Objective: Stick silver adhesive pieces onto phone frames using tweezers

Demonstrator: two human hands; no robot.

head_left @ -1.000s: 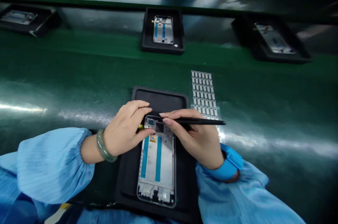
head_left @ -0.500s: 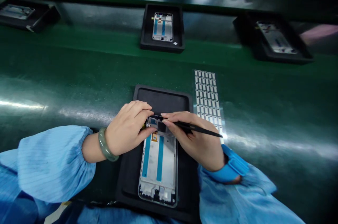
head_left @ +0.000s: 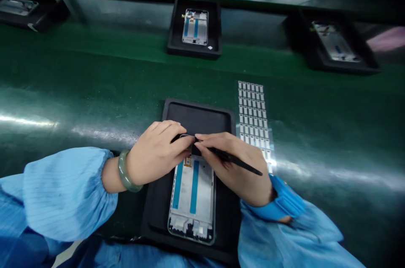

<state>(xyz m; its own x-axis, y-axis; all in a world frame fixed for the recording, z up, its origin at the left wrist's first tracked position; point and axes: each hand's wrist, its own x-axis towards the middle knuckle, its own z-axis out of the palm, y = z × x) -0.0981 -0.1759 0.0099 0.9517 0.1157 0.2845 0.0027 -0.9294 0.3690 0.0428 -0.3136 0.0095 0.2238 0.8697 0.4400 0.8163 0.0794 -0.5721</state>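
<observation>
Phone frame, one: set lengthwise in a black tray, its long edges bordered by tray floor, its upper end partly covered by both hands. Left hand: fingers bent narrowly over the upper left corner; whether anything is gripped cannot be told. Right hand: slim black tool pinched between thumb and fingers, near the left fingertips. Sheet of pale pieces: laid just beyond the tray's right edge. Green work surface: glossy, light-streaked, extended to either side. Three farther trays: ranged behind, each occupied.
</observation>
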